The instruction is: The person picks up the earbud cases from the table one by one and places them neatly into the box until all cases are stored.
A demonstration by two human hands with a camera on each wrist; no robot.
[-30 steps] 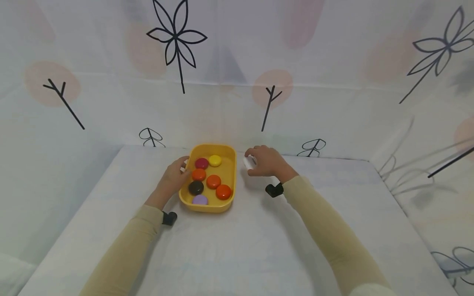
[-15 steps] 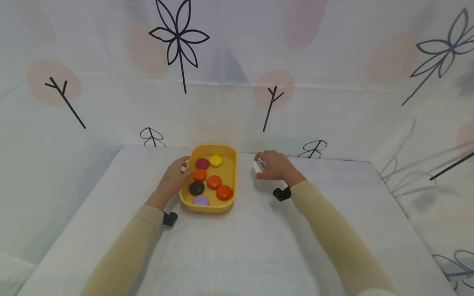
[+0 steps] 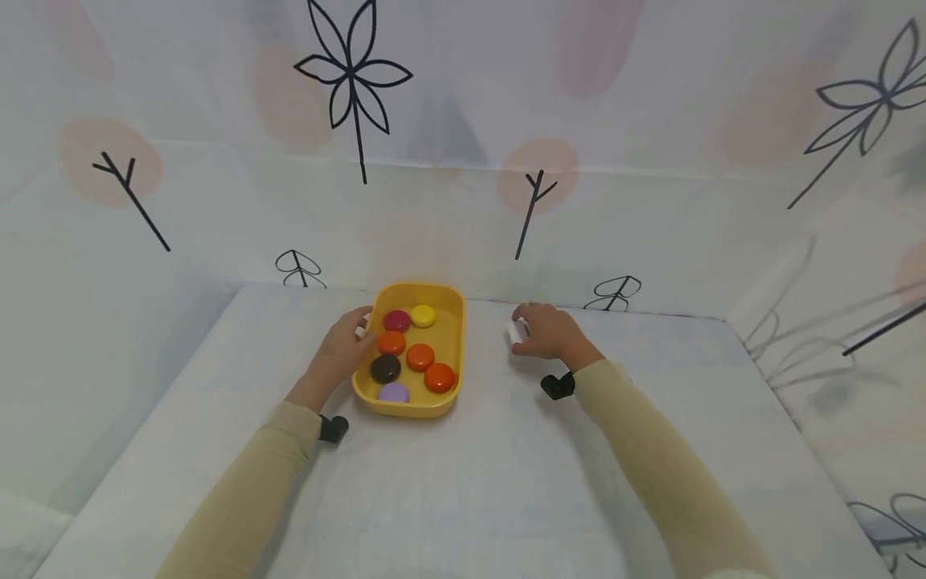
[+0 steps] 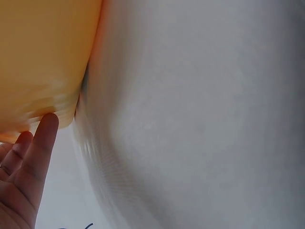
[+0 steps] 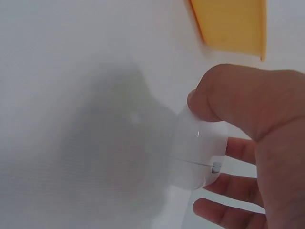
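Note:
In the head view a yellow tray (image 3: 450,338) stands near the back of the white table. Inside it lie several glossy round discs: a dark red disc (image 3: 396,321), a yellow disc (image 3: 423,316), orange ones, a black disc (image 3: 386,368) and a lilac disc (image 3: 394,392). My left hand (image 3: 343,343) rests at the tray's left side; straight fingers (image 4: 46,129) touch its wall. To the right of the tray, my right hand (image 3: 550,331) holds a small white rounded case (image 5: 200,148) between thumb and fingers. A thin seam and a small grey square mark the case.
Pale cloth with printed flowers (image 3: 350,72) hangs behind and beside the table (image 3: 448,498). The tray's far end is close to the back cloth.
My right hand has moved right and slightly nearer, away from the tray, with the white case in it. The left hand and the tray have stayed in place.

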